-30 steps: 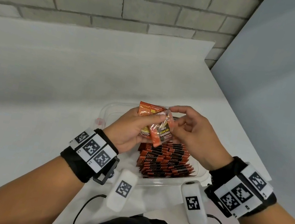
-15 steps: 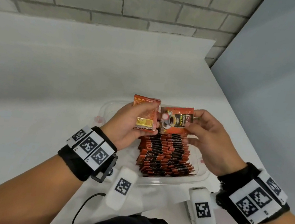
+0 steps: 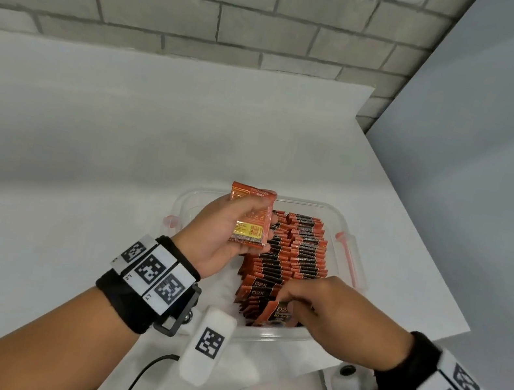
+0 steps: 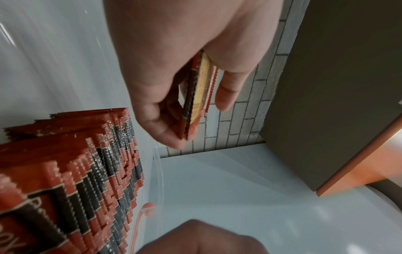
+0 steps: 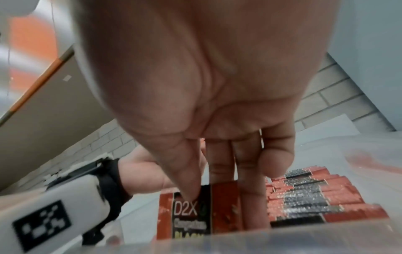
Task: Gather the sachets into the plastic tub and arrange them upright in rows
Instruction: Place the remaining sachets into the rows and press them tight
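Orange-and-black sachets stand upright in packed rows inside the clear plastic tub, filling its right part, while the strip along its left wall shows bare bottom. At the near end of the rows, close to the tub's front wall, the right hand reaches down with fingers and thumb pinching a single sachet marked D2X, which sits tilted against the first row and partly inside the tub. Above the tub's left side, the left hand grips a small stack of sachets, thumb on one face and fingers curled behind; the left wrist view shows several serrated edges pressed together in that grip. Pink clips sit on the tub's left and right rims. The tub rests on a white table near its front edge, with a grey brick wall behind the table and a plain pale panel to the tub's right. Both wrists wear black bands with square black-and-white markers.
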Motion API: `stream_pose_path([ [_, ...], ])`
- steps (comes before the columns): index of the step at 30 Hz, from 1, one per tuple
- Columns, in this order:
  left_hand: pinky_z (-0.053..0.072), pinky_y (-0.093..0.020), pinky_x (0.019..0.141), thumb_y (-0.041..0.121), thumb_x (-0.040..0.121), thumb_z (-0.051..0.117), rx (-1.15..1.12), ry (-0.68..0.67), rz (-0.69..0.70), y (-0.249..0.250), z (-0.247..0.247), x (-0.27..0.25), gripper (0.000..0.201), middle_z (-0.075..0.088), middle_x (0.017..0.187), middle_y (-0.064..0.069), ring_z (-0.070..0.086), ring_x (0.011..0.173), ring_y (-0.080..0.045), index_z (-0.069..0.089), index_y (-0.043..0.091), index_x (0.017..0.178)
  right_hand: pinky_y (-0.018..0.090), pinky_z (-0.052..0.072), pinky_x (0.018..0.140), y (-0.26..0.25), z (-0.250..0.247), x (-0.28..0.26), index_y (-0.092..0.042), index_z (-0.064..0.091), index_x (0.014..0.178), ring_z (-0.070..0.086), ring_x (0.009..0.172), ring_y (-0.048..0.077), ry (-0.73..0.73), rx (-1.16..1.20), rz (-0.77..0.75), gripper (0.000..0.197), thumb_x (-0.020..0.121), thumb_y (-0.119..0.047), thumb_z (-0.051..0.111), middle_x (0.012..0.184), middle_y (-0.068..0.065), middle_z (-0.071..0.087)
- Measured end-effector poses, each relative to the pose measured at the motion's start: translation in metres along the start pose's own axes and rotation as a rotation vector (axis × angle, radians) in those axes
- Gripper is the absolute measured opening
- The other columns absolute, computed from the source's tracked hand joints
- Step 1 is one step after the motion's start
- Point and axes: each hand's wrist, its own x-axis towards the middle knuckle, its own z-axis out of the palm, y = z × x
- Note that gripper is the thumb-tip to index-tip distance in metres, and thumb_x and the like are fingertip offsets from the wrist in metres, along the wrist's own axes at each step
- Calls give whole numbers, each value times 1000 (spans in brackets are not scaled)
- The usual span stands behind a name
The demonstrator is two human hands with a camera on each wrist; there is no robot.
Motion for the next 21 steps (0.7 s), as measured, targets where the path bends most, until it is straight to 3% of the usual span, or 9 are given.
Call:
stream_pose_path([
  [2,53,-33,66,30,66,66,3,-6,2,1,0,0,47,66,86,-7,62,71,-19,62,10,108,11,42,79,1,6,1,-23,68,110,54,89,2,16,-58,-10,26,97,-14,48,102,-11,60],
  [4,53,-33,65,30,66,66,7,-3,4,1,0,0,44,66,86,-8,63,70,-19,62,11,106,7,35,76,2,9,3,-27,70,111,48,90,1,38,-115,-14,26,96,-18,51,100,-13,51],
  [7,53,-33,65,27,74,65,9,-2,0,0,0,0,32,66,85,-8,63,70,-19,62,11,101,12,38,82,4,11,5,-27,69,110,53,94,3,32,-136,13,23,94,-19,55,103,-13,60],
  [12,55,-31,63,21,86,60,13,15,-6,0,1,0,17,67,85,-8,63,70,-18,63,12,100,19,41,75,1,8,10,-23,69,96,53,83,3,-33,-193,27,12,90,-17,61,96,-11,66],
  [16,55,-32,64,20,89,58,12,18,-3,-1,0,0,16,67,86,-8,63,70,-18,63,12,101,28,48,78,-1,7,17,-20,69,95,60,88,9,-95,-256,17,14,89,-11,59,95,-7,68],
  [21,54,-32,62,20,87,59,10,9,11,2,-1,1,16,68,82,-7,63,68,-18,63,12,100,27,47,80,0,9,22,-19,69,93,59,89,11,-125,-289,8,14,88,-10,60,97,-6,67],
])
